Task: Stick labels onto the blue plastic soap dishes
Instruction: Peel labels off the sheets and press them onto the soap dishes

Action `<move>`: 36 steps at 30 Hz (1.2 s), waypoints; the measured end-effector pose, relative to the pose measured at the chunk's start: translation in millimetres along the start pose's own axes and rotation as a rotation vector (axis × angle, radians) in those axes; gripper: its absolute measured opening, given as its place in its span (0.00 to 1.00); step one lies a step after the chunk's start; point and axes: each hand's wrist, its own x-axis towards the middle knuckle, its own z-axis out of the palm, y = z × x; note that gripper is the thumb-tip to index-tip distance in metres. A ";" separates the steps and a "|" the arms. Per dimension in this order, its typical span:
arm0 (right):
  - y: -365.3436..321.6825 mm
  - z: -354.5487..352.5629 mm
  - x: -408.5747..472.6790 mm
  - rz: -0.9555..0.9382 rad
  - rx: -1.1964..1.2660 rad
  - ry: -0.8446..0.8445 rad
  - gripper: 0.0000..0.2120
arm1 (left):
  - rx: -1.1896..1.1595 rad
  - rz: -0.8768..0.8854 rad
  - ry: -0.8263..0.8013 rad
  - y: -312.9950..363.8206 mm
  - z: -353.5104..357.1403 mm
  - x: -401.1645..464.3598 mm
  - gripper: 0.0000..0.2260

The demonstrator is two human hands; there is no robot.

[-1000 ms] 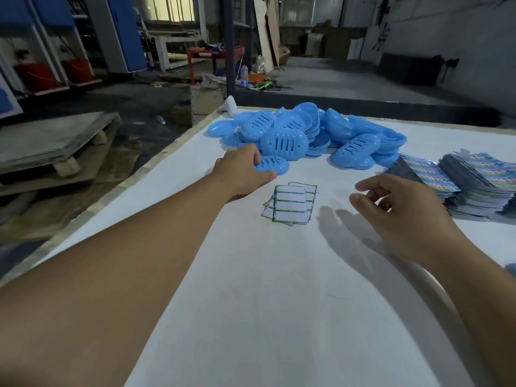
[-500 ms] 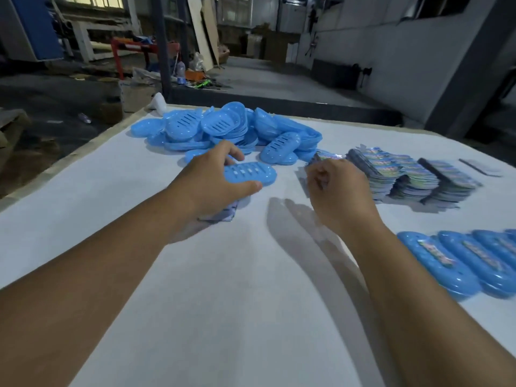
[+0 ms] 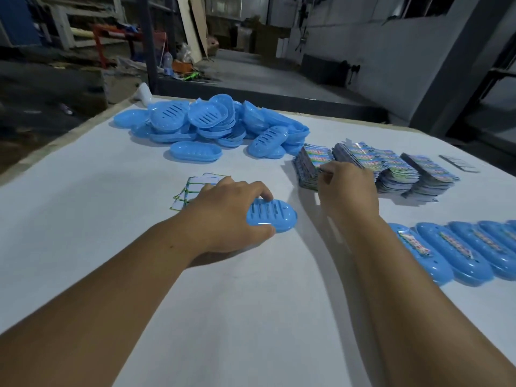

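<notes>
My left hand [image 3: 229, 216] grips a blue slotted soap dish [image 3: 275, 215] at its left end, low over the white table. My right hand [image 3: 347, 187] reaches to the nearest stack of colourful labels [image 3: 311, 163], its fingers curled at the stack's edge and pinching there; the fingertips are partly hidden. A heap of unlabelled blue soap dishes [image 3: 212, 122] lies at the back of the table. On the right a row of labelled blue dishes [image 3: 458, 252] lies side by side.
Backing sheets with green borders [image 3: 195, 185] lie under my left hand. More label stacks [image 3: 402, 170] spread to the right. The white table [image 3: 83, 208] ends at a left edge above a cluttered workshop floor.
My left hand has pulled the soap dish away from the heap toward me. My right hand has moved out to the label stack. The view has swung right, showing the labelled row.
</notes>
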 end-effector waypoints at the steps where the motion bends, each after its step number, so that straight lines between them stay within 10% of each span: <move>1: -0.2 0.5 0.0 0.028 0.016 0.022 0.15 | 0.012 0.002 0.004 -0.2 0.0 -0.3 0.23; 11: -9.0 -9.4 1.3 0.120 0.112 0.193 0.08 | -0.055 0.025 0.196 -3.0 4.3 0.5 0.19; 16: -35.3 -13.5 -13.4 -0.161 0.371 0.165 0.03 | -0.264 -0.109 0.546 -5.7 2.1 6.1 0.26; 27: -67.1 -2.7 -40.9 -0.508 0.474 -0.093 0.15 | -0.652 -0.279 0.583 -26.2 -2.5 20.2 0.15; 36: -60.6 -7.3 -29.5 0.103 1.086 -0.182 0.14 | -0.678 -0.089 0.396 -14.6 0.2 11.2 0.10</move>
